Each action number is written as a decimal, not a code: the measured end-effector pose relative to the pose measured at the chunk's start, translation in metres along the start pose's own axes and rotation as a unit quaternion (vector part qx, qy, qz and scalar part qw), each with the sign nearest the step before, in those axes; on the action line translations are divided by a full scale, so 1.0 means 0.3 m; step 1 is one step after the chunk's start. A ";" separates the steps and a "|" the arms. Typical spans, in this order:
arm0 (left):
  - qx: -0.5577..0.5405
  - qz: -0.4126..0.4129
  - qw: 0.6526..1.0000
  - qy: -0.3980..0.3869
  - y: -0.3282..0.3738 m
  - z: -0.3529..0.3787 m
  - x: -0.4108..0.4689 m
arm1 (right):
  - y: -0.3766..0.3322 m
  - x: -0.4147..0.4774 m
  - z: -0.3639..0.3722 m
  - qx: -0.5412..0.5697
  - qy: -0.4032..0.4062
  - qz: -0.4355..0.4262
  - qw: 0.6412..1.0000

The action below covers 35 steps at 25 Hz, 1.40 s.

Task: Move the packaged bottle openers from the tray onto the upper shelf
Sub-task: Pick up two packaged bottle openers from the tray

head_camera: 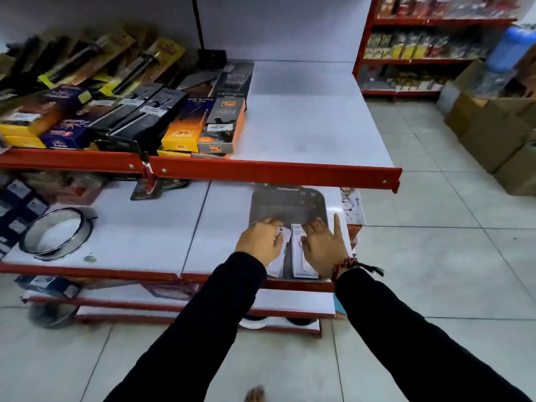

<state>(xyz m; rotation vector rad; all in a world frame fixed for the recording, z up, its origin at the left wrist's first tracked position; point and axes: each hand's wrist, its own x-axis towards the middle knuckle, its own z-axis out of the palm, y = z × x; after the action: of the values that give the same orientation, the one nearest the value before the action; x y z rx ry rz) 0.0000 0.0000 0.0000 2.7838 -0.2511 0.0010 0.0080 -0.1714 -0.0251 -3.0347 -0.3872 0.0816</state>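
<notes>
A dark grey tray (287, 203) lies on the lower shelf (162, 227), partly under the upper shelf's red edge. Two white packaged bottle openers rest in its near half: a left pack (285, 237) and a right pack (301, 259). My left hand (259, 242) lies over the left pack, fingers curled on it. My right hand (323, 242) presses on the right pack with the index finger pointing up. Whether either pack is lifted off the tray is unclear. The upper shelf (304, 123) has bare white surface on its right half.
Boxed kitchen tools (200, 126) and carded items (95, 68) fill the upper shelf's left half. A round metal sieve (56, 232) sits on the lower shelf at the left. Cardboard boxes (493, 134) stand on the tiled floor at the right, with stocked red racks (429, 44) behind.
</notes>
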 end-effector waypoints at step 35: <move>0.073 -0.046 0.994 -0.070 -0.040 -0.155 0.047 | 0.026 0.064 -0.187 0.049 0.043 -0.031 0.997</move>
<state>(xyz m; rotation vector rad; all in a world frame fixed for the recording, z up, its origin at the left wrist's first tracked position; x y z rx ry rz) 0.0174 0.0244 0.0402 2.9418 -0.1622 -0.2084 0.0320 -0.1783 0.0293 -2.9150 -0.4564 -0.0338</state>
